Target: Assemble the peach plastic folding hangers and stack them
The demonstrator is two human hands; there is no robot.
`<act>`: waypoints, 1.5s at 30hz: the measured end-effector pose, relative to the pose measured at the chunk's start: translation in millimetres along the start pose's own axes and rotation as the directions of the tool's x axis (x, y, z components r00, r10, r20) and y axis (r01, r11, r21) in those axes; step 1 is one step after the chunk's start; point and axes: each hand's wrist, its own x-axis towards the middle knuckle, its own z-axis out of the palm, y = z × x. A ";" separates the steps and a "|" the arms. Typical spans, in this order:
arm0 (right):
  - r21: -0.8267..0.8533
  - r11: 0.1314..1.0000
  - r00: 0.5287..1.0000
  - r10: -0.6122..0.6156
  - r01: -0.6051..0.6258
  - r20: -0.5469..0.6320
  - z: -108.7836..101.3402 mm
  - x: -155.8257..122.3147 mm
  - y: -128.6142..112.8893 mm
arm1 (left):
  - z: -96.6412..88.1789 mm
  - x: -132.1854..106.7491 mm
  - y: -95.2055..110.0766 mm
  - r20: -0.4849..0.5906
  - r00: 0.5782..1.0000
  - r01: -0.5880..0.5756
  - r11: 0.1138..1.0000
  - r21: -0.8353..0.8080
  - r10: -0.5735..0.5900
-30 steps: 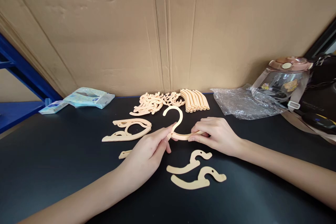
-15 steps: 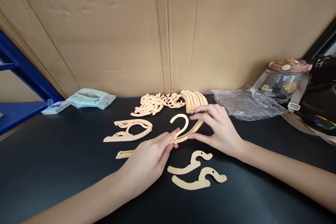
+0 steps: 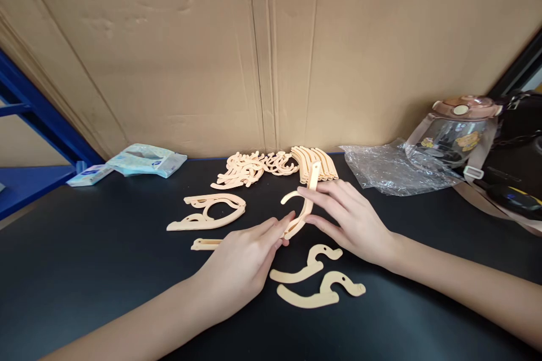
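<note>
Between my hands is a partly assembled plastic folding hanger, cream-coloured. Its curved arm (image 3: 314, 179) points up and away, with the hook (image 3: 289, 197) partly hidden behind it. My left hand (image 3: 241, 265) pinches the hanger near its joint. Another grooved arm (image 3: 206, 244) pokes out to the left from behind that hand; its link to the joint is covered. My right hand (image 3: 351, 220) grips the raised arm between thumb and fingers. Two flat pieces with curled ends, an upper piece (image 3: 294, 273) and a lower piece (image 3: 309, 298), lie just below the hands.
A folded hanger (image 3: 207, 224) lies at left. Behind are a pile of small curved pieces (image 3: 245, 169), several hooks (image 3: 282, 162) and a row of arms (image 3: 324, 163). Blue-white packs (image 3: 146, 161), clear plastic wrap (image 3: 393, 172), a strapped bottle (image 3: 457, 135) and a cardboard wall (image 3: 190, 56) surround the black tabletop (image 3: 118, 271).
The held hanger has turned, so its right arm now points more upward and the hook shows less. My right hand has shifted slightly down. The loose pieces have stayed put.
</note>
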 end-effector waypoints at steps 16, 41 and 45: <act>0.097 0.957 0.959 0.265 -0.275 0.098 2.7 -0.1 3.5 | 0.5 1.3 4.3 -0.048 0.978 -0.168 0.904 0.394 0.202; 0.135 0.903 0.898 0.372 -0.409 0.233 13.2 -4.6 17.1 | -0.4 5.3 -2.8 -0.108 0.991 -0.059 0.980 0.190 0.081; 0.144 0.890 0.891 0.399 -0.433 0.215 16.6 -7.5 22.9 | -0.1 5.1 -4.4 -0.109 0.992 -0.054 0.993 0.105 0.065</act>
